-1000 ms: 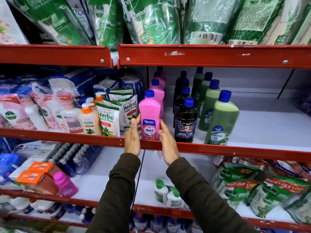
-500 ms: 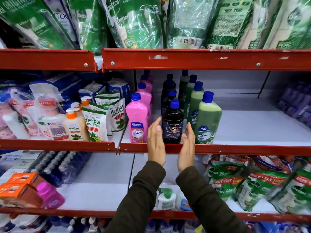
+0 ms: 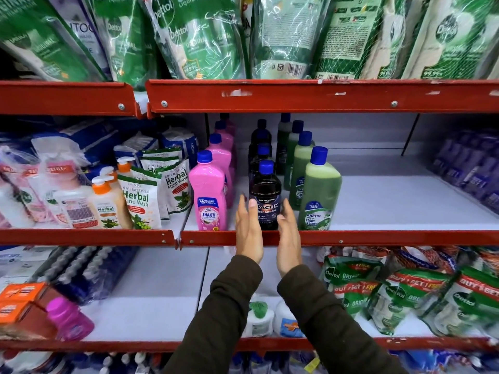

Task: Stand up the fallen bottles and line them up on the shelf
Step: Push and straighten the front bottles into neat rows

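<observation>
Three rows of upright blue-capped bottles stand on the middle shelf (image 3: pixel 391 237). They are headed by a pink Shakti bottle (image 3: pixel 208 195), a dark Bactin bottle (image 3: pixel 266 187) and a green Bactin bottle (image 3: pixel 320 190). My left hand (image 3: pixel 248 233) is flat against the dark bottle's left side, fingertips touching its label. My right hand (image 3: pixel 289 238) is flat at its right side, between the dark and green bottles. Neither hand wraps around it. The rear bottles in each row are partly hidden.
Herbal hand-wash pouches (image 3: pixel 140 201) and pump bottles (image 3: pixel 105 203) fill the shelf to the left. Bare white shelf lies right of the green row, with blurred purple packs (image 3: pixel 469 168) far right. Green Dettol pouches (image 3: pixel 199 36) hang above. The lower shelf holds more pouches (image 3: pixel 399 295) and small bottles.
Both hands have moved right from flanking the pink bottle to flanking the dark bottle, and have closed in on its sides. The bottles stay upright.
</observation>
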